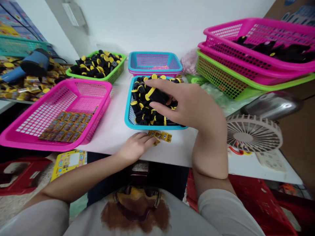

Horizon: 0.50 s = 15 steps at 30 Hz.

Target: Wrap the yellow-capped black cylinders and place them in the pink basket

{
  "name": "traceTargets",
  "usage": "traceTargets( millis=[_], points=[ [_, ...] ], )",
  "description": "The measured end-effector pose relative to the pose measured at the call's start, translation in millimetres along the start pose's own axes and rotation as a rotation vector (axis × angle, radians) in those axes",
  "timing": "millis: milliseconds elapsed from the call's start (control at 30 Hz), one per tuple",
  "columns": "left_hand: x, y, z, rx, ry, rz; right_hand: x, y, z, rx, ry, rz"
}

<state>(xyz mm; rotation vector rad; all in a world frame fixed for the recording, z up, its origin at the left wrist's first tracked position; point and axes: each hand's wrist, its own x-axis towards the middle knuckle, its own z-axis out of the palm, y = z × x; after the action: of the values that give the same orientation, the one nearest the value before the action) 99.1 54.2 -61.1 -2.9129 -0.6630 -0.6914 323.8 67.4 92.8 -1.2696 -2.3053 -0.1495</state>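
Note:
My right hand [182, 101] is over the blue basket [127, 113], thumb and fingers closed around a black cylinder with a yellow cap [157, 96]. Several similar black cylinders [145, 114] with yellow ends fill that basket. On the white table in front of it, my left hand [136, 146] rests palm down with its fingers together and bent. Its fingertips are on small yellow-brown printed labels [166, 136]; part of these is hidden under the fingers.
To the left, a pink basket [98, 118] holds rows of printed labels. Behind it stands a green basket [118, 73] of black cylinders. A blue basket [155, 54] is at the wall. Stacked pink and green baskets [221, 73] and a small fan [253, 134] stand right.

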Motion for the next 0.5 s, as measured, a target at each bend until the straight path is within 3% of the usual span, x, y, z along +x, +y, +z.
traceTargets(
  millis=[67, 167, 233, 300, 367, 500],
  points=[
    [6.4, 0.2, -24.6, -0.164, 0.173, -0.048, 0.5, 0.5, -0.9, -0.035, 0.119, 0.041],
    [34.5, -8.0, -63.5, -0.382, 0.553, -0.124, 2.9, 2.0, -1.8, -0.04, 0.422, 0.102],
    [63.5, -16.1, -84.9, -0.424, 0.832, -0.092, 4.0, 3.7, -1.1, 0.021, 0.565, 0.138],
    [93.8, -22.9, -100.4, -0.492, 1.082, -0.028, 4.4, 5.1, 0.8, 0.085, 0.626, 0.157],
    [118.9, -28.1, -109.3, -0.568, 1.192, -0.019, 4.2, 5.3, 3.2, 0.113, 0.661, 0.149],
    [144.1, -44.0, -103.6, -0.55, 1.201, -0.065, 4.1, 4.8, 7.3, 0.18, 0.795, 0.101]
  ],
)
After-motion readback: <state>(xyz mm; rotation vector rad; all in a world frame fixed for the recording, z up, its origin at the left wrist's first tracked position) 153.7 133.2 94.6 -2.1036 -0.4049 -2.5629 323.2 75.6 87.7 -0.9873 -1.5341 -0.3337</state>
